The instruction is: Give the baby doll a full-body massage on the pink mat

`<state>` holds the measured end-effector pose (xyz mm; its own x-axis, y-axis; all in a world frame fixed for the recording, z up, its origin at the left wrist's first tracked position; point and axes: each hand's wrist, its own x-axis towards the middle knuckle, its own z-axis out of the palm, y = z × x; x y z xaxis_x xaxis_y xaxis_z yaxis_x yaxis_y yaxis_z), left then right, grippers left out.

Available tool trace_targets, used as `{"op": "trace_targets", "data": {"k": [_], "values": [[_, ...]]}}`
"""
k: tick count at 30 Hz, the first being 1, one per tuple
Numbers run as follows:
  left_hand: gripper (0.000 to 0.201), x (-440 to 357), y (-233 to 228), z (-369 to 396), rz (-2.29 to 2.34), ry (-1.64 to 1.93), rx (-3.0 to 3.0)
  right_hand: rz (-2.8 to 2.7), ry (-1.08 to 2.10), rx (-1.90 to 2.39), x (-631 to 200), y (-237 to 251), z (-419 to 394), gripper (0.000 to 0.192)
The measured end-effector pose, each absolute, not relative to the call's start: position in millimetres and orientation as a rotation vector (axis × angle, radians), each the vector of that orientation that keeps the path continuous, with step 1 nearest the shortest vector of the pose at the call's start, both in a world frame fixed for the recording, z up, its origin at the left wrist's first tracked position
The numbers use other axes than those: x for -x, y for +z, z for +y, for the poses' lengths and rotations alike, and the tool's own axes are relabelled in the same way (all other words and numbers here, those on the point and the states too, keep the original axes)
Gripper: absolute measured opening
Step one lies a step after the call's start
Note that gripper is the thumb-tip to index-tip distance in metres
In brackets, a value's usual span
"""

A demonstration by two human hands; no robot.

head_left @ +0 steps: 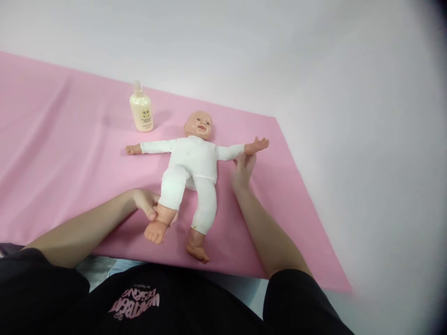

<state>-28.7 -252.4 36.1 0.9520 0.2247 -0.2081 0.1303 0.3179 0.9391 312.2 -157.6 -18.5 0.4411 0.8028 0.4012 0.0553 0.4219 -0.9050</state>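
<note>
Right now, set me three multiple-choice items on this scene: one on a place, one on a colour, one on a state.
1. Where does the bottle stand?
A. Beyond the doll's outstretched arm, near its head
B. Between the doll's feet
C. Off the cloth

2. What colour is the cloth under the doll?
A. Blue
B. Pink
C. Green

3. What is the left hand doing?
A. Resting flat on the cloth
B. Holding the bottle
C. Gripping the doll's lower leg

Answers: 1 A, it stands upright on the cloth past that arm. 2 B, the cloth is plainly pink. 3 C, its fingers close about the ankle, while the right hand touches the doll's other wrist.
</note>
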Motion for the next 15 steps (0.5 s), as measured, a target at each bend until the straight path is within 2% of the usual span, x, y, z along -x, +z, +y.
{"op": "trace_targets", "data": {"k": [2,5,10,15], "values": [[0.069,25,45,-254,0.218,-0.110,-1.234,-0.878,0.712,1.057,-318,-24,-152,0.055],[0.070,19,52,-256,0.212,-0.154,-1.229,-0.804,0.835,1.060,-323,-32,-145,0.059],[0.063,23,53,-253,0.163,-0.246,-1.250,-0.842,0.843,1.051,-322,-38,-143,0.067],[0.062,34,29,-249,0.147,0.082,-1.107,-0.917,0.819,1.063,-313,-26,-153,0.080]]}}
